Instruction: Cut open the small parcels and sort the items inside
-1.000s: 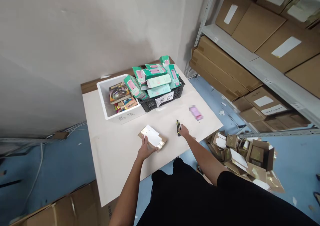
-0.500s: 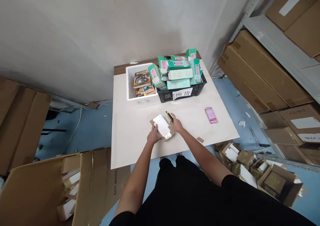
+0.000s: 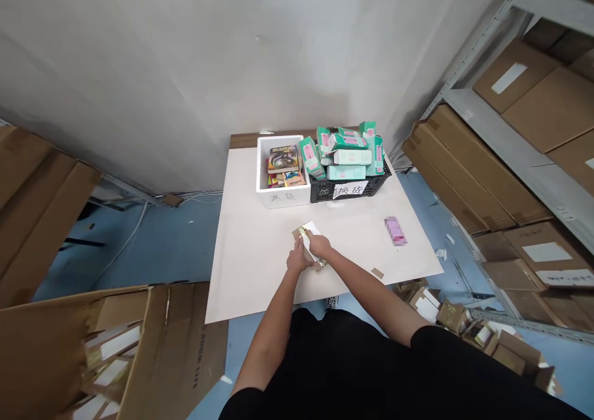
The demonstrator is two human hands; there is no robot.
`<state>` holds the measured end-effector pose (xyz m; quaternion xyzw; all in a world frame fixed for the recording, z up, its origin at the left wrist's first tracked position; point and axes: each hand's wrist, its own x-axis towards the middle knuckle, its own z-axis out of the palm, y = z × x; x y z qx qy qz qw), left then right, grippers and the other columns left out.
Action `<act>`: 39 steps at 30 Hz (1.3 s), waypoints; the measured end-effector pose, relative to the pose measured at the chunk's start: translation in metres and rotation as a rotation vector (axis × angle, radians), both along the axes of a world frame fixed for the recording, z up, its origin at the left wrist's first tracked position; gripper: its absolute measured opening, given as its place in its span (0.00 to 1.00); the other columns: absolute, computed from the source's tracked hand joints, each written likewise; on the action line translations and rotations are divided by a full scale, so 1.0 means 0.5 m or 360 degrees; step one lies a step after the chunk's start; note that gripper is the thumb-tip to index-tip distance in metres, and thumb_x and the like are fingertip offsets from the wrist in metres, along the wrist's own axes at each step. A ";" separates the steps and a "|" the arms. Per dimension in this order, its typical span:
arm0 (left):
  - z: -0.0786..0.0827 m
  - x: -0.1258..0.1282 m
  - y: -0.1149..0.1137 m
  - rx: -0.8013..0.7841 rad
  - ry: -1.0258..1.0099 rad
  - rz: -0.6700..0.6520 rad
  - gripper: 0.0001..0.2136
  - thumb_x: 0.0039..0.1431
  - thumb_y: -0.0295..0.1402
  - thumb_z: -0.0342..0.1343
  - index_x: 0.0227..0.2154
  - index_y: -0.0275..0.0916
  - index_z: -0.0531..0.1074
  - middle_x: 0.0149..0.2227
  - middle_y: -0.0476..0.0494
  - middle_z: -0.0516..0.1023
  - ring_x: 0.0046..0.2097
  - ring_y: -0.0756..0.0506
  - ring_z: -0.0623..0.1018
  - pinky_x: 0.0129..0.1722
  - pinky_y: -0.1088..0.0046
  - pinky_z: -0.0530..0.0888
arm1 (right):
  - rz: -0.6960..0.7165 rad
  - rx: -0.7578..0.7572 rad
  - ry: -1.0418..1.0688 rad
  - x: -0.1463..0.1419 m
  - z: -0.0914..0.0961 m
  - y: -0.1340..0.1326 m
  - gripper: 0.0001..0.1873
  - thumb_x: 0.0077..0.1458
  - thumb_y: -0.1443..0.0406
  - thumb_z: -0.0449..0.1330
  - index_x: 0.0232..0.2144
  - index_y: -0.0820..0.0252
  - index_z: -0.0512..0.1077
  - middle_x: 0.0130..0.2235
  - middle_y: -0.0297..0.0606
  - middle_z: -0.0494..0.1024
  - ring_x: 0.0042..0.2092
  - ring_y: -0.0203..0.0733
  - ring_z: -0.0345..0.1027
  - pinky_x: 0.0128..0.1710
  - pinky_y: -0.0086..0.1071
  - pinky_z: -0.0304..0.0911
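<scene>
Where they stood apart, hands (image 3: 298, 259) (image 3: 320, 245) now nearly meet — atop the parcel (image 3: 312, 226).

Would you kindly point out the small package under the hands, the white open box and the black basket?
Small package (image 3: 314, 227): head view, far end of its white label.
White open box (image 3: 301, 199): head view, right part of its front wall.
Black basket (image 3: 322, 192): head view, left part of its front wall.

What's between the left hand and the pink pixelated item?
Head view: part of the cardboard package, the right hand, then bare tabletop up to the pink pixelated item.
</scene>
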<state>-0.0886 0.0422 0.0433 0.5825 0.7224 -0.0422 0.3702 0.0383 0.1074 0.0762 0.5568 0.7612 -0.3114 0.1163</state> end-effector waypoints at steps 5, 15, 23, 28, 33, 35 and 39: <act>-0.003 -0.010 -0.005 0.0034 0.0039 -0.0052 0.63 0.47 0.53 0.71 0.77 0.54 0.34 0.80 0.46 0.34 0.64 0.31 0.71 0.53 0.58 0.76 | 0.0122 -0.0088 -0.0270 -0.001 0.048 -0.012 0.42 0.56 0.67 0.67 0.70 0.54 0.58 0.49 0.49 0.84 0.49 0.57 0.80 0.41 0.35 0.68; -0.009 -0.018 0.006 0.0042 0.0068 -0.0224 0.59 0.48 0.59 0.67 0.77 0.59 0.38 0.80 0.55 0.32 0.65 0.29 0.68 0.57 0.54 0.74 | -0.0016 -0.0361 -0.0375 0.169 0.107 -0.194 0.36 0.57 0.70 0.61 0.67 0.51 0.64 0.47 0.49 0.83 0.46 0.58 0.79 0.37 0.36 0.66; 0.017 -0.014 0.006 0.0068 0.0222 -0.0425 0.57 0.50 0.62 0.63 0.77 0.52 0.40 0.80 0.44 0.34 0.67 0.26 0.64 0.58 0.52 0.72 | -0.0922 0.0145 -0.0039 0.200 0.048 -0.240 0.37 0.71 0.66 0.47 0.77 0.54 0.41 0.56 0.48 0.81 0.53 0.50 0.78 0.49 0.36 0.66; 0.032 -0.020 -0.021 0.0060 0.0263 -0.0425 0.54 0.53 0.61 0.60 0.77 0.48 0.44 0.80 0.36 0.38 0.68 0.24 0.64 0.59 0.50 0.70 | -0.1157 -0.0008 0.0038 0.127 -0.032 -0.166 0.47 0.68 0.48 0.58 0.77 0.59 0.42 0.57 0.52 0.80 0.58 0.55 0.76 0.52 0.39 0.68; 0.029 -0.013 -0.047 -0.0017 0.0352 -0.0422 0.51 0.56 0.61 0.58 0.76 0.43 0.47 0.78 0.27 0.45 0.70 0.22 0.63 0.61 0.47 0.69 | -0.1234 0.0029 0.0064 0.110 -0.058 -0.077 0.51 0.58 0.50 0.70 0.74 0.56 0.50 0.58 0.52 0.79 0.59 0.55 0.75 0.53 0.40 0.68; 0.028 -0.003 -0.054 -0.0062 0.0388 -0.0428 0.50 0.57 0.59 0.58 0.76 0.39 0.50 0.75 0.23 0.53 0.70 0.23 0.64 0.61 0.48 0.70 | -0.1204 0.0070 0.0093 0.110 -0.065 -0.059 0.51 0.56 0.51 0.71 0.73 0.55 0.52 0.59 0.51 0.79 0.59 0.55 0.75 0.54 0.39 0.68; 0.033 0.008 -0.058 -0.0071 0.0460 -0.0462 0.38 0.63 0.54 0.55 0.70 0.36 0.64 0.64 0.21 0.71 0.64 0.25 0.72 0.59 0.49 0.71 | -0.1236 0.0082 0.0336 0.119 -0.090 -0.063 0.41 0.64 0.52 0.63 0.71 0.55 0.52 0.57 0.47 0.80 0.57 0.50 0.76 0.51 0.35 0.69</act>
